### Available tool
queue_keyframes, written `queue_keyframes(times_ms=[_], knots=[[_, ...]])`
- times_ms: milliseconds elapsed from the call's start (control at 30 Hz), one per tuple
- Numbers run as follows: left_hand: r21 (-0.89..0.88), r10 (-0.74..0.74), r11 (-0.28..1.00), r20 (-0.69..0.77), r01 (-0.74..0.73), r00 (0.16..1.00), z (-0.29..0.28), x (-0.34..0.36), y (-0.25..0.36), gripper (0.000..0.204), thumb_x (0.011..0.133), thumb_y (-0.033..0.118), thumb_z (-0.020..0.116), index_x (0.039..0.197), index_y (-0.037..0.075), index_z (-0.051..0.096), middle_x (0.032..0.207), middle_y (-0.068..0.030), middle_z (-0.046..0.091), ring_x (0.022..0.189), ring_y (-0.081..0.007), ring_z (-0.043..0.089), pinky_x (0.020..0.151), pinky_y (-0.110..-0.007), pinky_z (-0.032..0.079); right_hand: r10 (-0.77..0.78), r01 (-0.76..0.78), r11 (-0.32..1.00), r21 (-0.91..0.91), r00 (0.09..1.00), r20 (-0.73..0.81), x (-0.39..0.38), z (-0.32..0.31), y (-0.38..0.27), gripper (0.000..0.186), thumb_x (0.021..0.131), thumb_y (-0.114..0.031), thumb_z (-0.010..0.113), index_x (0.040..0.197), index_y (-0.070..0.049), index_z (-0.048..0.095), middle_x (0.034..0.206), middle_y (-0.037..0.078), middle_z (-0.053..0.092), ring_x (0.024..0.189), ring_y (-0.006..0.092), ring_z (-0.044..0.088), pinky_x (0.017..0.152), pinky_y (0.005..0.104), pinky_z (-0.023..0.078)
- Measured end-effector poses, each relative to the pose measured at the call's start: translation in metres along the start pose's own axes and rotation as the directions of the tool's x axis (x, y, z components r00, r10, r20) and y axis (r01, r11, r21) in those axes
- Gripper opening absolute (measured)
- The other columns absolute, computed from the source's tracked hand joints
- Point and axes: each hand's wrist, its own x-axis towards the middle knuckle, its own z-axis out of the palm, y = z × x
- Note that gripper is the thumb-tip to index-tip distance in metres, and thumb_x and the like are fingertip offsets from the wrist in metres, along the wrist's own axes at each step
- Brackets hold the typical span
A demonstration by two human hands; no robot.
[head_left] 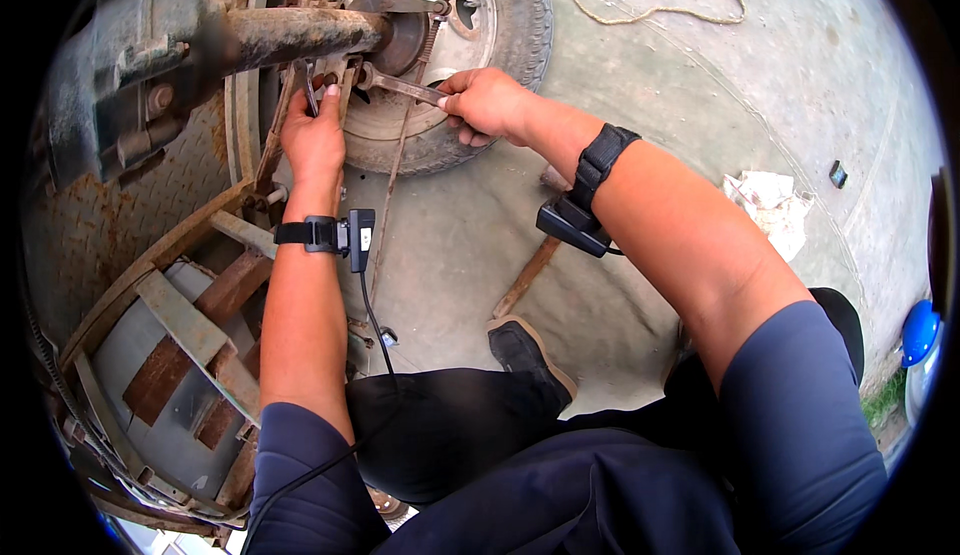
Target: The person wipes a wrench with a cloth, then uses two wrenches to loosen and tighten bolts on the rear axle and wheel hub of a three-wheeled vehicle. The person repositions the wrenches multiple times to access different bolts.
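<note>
In the head view, the right hand (490, 105) has fingers curled around a wrench (408, 87) before the wheel (518, 15), its forearm slanting from the wheel's lower right, while the left hand (312, 142), just left of the wheel, grips a slim metal tool (311, 93), forearm nearly straight.

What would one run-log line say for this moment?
Right hand: holds wrench | left hand: holds dark metal tool | wheel: at axle's end
</note>
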Motion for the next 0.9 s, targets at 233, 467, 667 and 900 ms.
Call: queue_keyframes(times_ms=[233,467,667,900], knots=[[0.017,0.004,1.000,-0.014,-0.004,1.000,-0.002,0.003,-0.006,0.030,0.091,0.018,0.069,0.115,0.001,0.064,0.104,-0.0063,0.068,0.094,-0.0133,0.060,0.087,-0.027,0.045,-0.089,0.080,0.968,-0.238,0.996,-0.027,0.008,-0.016,-0.021,0.031,0.094,-0.023,0.060,0.119,-0.006,0.065,0.077,0.002,0.062,0.056,0.0115,0.058,0.049,0.0274,0.050],[-0.003,-0.001,1.000,-0.010,0.001,1.000,0.000,0.001,-0.004,0.030,0.091,0.018,0.068,0.116,0.001,0.063,0.105,-0.0066,0.067,0.094,-0.0136,0.060,0.087,-0.027,0.045,-0.138,0.121,0.899,-0.422,0.990,-0.009,0.017,-0.032,-0.041,0.028,0.093,-0.023,0.062,0.114,-0.006,0.067,0.073,0.001,0.061,0.052,0.0117,0.056,0.045,0.0277,0.047],[-0.025,-0.020,1.000,-0.015,0.020,1.000,0.000,0.002,-0.003,0.030,0.091,0.016,0.068,0.116,0.000,0.063,0.107,-0.0069,0.067,0.095,-0.0138,0.059,0.088,-0.027,0.045,-0.142,0.124,0.868,-0.480,0.990,-0.001,0.021,-0.034,-0.049,0.025,0.092,-0.023,0.063,0.111,-0.006,0.068,0.070,0.002,0.060,0.050,0.0122,0.056,0.044,0.0284,0.046],[-0.042,0.025,0.999,-0.033,-0.027,0.999,0.002,-0.002,0.004,0.029,0.090,0.013,0.068,0.116,0.000,0.063,0.106,-0.0057,0.066,0.094,-0.0130,0.059,0.087,-0.026,0.045,-0.145,0.108,0.957,-0.268,0.982,-0.119,0.004,0.011,0.003,0.037,0.095,-0.028,0.060,0.122,-0.003,0.063,0.073,0.004,0.063,0.055,0.0147,0.061,0.052,0.0311,0.054]])
